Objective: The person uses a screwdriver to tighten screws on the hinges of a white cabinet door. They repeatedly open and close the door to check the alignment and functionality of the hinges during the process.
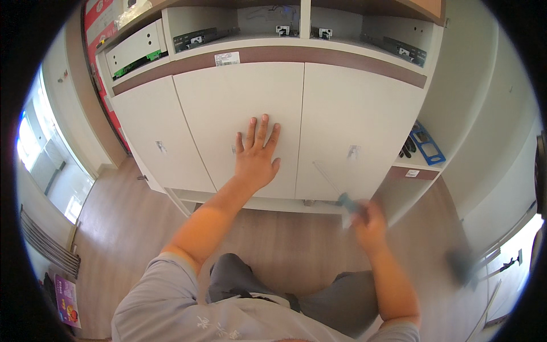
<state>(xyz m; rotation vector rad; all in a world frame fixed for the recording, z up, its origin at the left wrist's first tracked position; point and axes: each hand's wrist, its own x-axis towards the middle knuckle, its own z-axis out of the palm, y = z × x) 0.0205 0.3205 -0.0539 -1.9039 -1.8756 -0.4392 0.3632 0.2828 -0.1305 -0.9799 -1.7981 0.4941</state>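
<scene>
My left hand (pixel 256 159) lies flat, fingers spread, on the white middle door (pixel 239 97) of a wide cabinet. It partly covers a small clear fitting on that door. At the right, my right hand (pixel 370 225) is closed round the teal handle of a screwdriver (pixel 348 202), blurred by motion. The long thin shaft slants up and left in front of the lower right door (pixel 359 108); whether its tip touches the door I cannot tell. Similar small fittings show on the right door and the left door (pixel 151 117).
Above the doors are drawer bays with metal slides (pixel 196 40); the left one holds a drawer box (pixel 137 48) with a green-edged slide. A blue tool (pixel 427 142) and dark-handled tools (pixel 407 148) lie on the right side shelf. Wooden floor (pixel 273 233) lies below.
</scene>
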